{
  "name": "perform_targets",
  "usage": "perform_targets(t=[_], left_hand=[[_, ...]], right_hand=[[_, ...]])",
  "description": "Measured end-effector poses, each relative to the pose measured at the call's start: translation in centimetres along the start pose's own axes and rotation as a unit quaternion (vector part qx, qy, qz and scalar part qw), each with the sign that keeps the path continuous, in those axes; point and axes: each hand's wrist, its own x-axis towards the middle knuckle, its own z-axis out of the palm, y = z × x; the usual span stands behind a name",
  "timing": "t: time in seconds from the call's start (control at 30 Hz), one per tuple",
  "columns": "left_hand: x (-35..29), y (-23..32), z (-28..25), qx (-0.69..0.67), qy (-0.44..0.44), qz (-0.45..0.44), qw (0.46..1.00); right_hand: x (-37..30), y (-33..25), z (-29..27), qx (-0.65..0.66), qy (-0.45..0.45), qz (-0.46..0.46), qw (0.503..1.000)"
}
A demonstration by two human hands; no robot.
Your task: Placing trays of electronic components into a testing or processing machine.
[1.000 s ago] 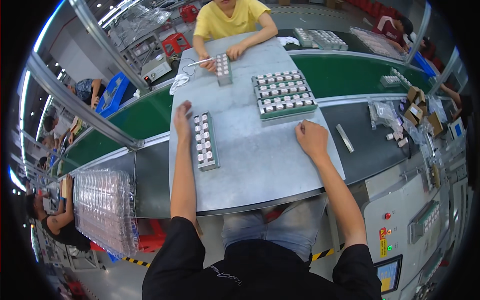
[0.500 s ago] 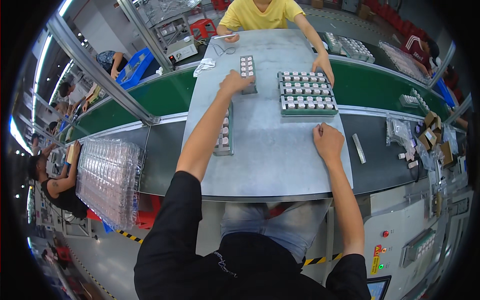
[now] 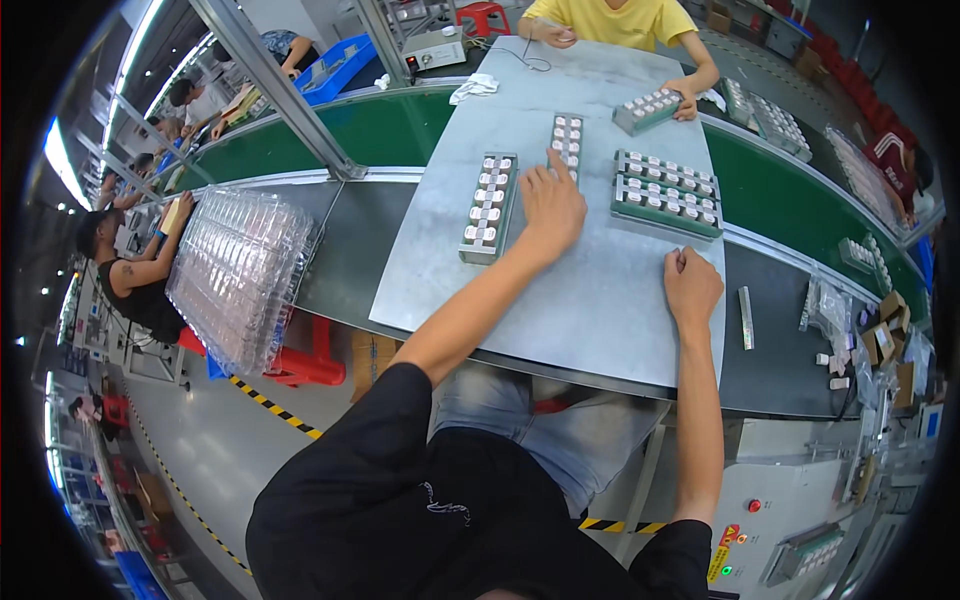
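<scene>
My left hand (image 3: 553,210) is over the table with its index finger stretched toward the near end of a narrow green-grey tray (image 3: 567,142) of white-topped pieces. The fingers are apart and hold nothing; whether the fingertip touches the tray I cannot tell. Left of this hand lies a similar tray (image 3: 489,208). My right hand (image 3: 693,288) rests as a loose fist near the table's right edge, with nothing visible in it. Beyond it, two such trays (image 3: 667,194) lie side by side. Across the table a co-worker's hand (image 3: 684,104) grips another, tilted tray (image 3: 646,111).
The pale tabletop (image 3: 560,305) spans a green conveyor (image 3: 400,125). Clear plastic blister trays (image 3: 240,270) are stacked at left. A metal strip (image 3: 746,318) lies at right, near plastic bags (image 3: 830,310) and cartons (image 3: 885,335). A white cloth (image 3: 474,88) lies at the far left edge.
My left hand has drawn back toward me from the middle tray, uncovering the left tray. The co-worker has lifted one tray from the right-hand group. The whole view has shifted.
</scene>
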Motion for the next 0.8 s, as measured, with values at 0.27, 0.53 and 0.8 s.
perform_targets(t=[0.27, 0.53, 0.8], left_hand=[[-12.9, -1.4, -12.0, -0.166, -0.065, 0.073, 0.981], [-12.7, -13.9, -11.9, -0.213, 0.009, -0.014, 0.977], [-9.4, -16.7, -10.6, -0.286, -0.147, 0.004, 0.947]], right_hand=[[-2.6, -6.5, -0.8, 0.245, -0.073, -0.061, 0.965], [-2.4, -10.5, -0.3, 0.174, -0.238, -0.241, 0.925], [-2.1, -13.9, 3.5, 0.244, -0.156, -0.265, 0.920]])
